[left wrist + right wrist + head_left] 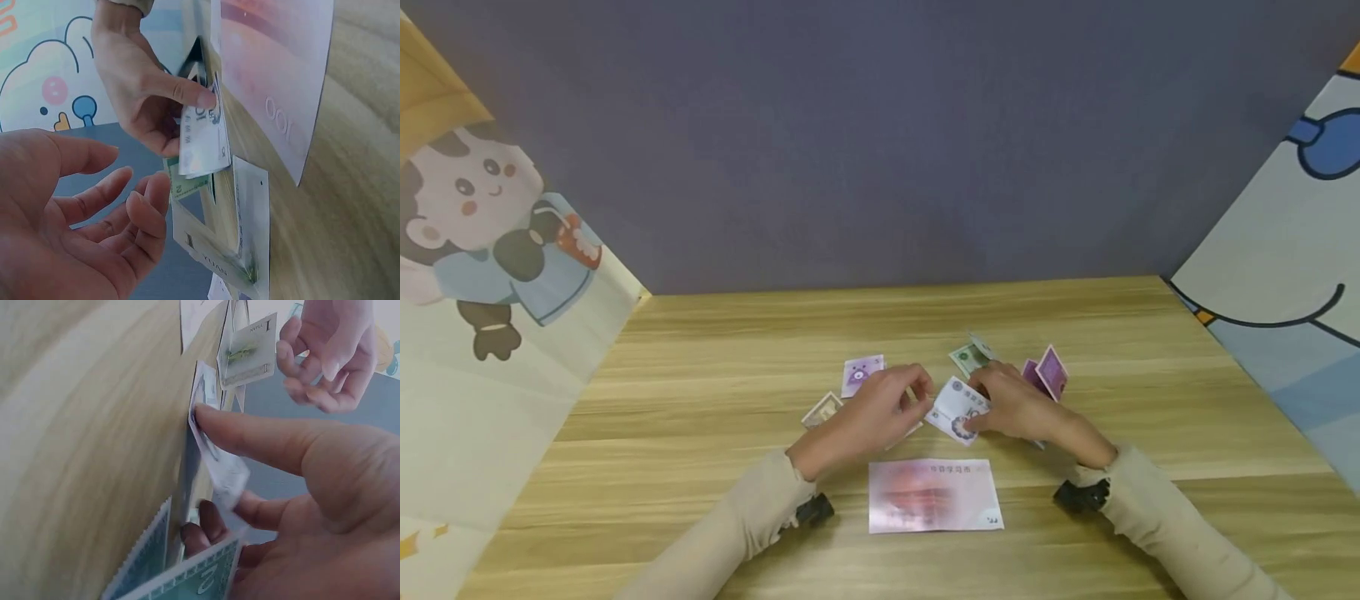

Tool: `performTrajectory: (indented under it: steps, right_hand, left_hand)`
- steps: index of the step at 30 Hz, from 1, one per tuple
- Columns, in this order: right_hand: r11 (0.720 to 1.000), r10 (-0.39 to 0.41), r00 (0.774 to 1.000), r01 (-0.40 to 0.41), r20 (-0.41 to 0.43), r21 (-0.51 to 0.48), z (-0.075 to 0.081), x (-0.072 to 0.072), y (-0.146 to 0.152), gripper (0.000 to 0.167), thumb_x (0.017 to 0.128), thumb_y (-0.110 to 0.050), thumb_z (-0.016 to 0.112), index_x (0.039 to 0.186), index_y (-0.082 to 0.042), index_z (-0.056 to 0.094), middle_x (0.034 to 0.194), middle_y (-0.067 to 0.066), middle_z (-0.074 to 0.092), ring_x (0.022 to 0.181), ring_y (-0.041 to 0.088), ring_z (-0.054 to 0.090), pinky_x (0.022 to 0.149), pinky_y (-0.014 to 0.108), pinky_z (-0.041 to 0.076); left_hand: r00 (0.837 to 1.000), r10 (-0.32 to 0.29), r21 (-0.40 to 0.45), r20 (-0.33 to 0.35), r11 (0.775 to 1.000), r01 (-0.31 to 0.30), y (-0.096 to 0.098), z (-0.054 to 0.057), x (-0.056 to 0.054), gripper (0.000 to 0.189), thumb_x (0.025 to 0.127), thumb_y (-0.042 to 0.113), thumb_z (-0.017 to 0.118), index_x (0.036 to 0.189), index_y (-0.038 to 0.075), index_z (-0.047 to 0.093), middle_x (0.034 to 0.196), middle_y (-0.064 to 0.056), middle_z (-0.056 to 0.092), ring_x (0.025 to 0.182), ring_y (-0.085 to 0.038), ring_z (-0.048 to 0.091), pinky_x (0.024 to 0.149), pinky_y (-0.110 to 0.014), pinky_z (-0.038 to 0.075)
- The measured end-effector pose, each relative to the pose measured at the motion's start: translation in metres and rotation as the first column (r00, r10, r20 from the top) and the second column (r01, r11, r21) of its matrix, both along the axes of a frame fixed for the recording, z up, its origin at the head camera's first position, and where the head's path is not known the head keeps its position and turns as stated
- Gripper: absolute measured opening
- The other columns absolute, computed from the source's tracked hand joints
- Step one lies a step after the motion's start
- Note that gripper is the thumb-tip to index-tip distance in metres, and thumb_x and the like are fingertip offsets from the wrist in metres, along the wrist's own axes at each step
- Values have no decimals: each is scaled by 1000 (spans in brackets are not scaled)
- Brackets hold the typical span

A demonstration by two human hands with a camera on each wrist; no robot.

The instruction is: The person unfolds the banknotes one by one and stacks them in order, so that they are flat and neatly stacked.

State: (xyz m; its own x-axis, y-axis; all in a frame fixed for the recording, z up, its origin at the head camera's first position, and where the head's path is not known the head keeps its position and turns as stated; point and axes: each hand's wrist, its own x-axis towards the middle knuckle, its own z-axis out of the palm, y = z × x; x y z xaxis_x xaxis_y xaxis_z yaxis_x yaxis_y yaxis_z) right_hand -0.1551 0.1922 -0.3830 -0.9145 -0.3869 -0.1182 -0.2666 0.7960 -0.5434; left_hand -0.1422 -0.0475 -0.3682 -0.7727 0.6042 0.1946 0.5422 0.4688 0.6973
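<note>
My right hand point(1013, 406) pinches a folded pale play banknote point(953, 410) between thumb and fingers, just above the table. In the left wrist view that banknote point(201, 142) stands tilted in the right hand's grip. My left hand point(891, 404) hovers to its left, fingers loosely bent and holding nothing. Close to the left hand are a folded 1 yuan note point(215, 259) and a purple note point(861, 373). A folded green note point(967, 358) lies behind the right hand. The large pink 100 note point(934, 497) lies flat between the wrists.
A folded purple-pink note point(1052, 373) stands partly raised to the right of the right hand. The wood-grain table point(737, 333) meets a dark grey panel point(887, 167) at the back. Walls with cartoon pictures point(512, 217) rise on both sides.
</note>
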Motion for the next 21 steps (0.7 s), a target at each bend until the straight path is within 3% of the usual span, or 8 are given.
performTrajectory:
  steps: [7, 15, 17, 21]
  right_hand:
    - [972, 67, 995, -82, -75, -220, 1, 1, 4, 21, 92, -2, 68, 111, -4, 60, 87, 3, 65, 64, 12, 53, 54, 25, 43]
    - [953, 98, 988, -128, -121, -276, 23, 8, -1, 22, 92, -11, 72, 112, -9, 65, 78, -4, 62, 61, 12, 53, 50, 25, 44]
    - [944, 107, 987, -138, -118, -298, 30, 13, -6, 19, 92, -12, 72, 110, -12, 66, 83, -5, 65, 64, 14, 56, 52, 26, 46]
    - [928, 132, 985, -163, -112, -335, 43, 24, -13, 17, 92, -11, 72, 107, -16, 67, 88, -5, 67, 67, 13, 60, 55, 27, 49]
  left_hand:
    - [999, 33, 5, -20, 999, -33, -2, 2, -7, 12, 96, 12, 64, 106, 6, 65, 98, 0, 66, 81, -12, 63, 72, -21, 53]
    - [997, 58, 116, -56, 992, -52, -4, 1, -10, 24, 96, 14, 66, 117, 3, 59, 105, -8, 65, 84, -15, 62, 76, -32, 56]
    - [997, 53, 137, -60, 990, -45, -5, 1, -10, 22, 97, 15, 66, 114, 4, 60, 101, -5, 66, 83, -14, 62, 75, -31, 56]
    - [996, 40, 143, -76, 989, -29, -9, 4, -5, 10, 96, 18, 68, 93, 10, 62, 84, 3, 66, 69, -13, 57, 58, -21, 48]
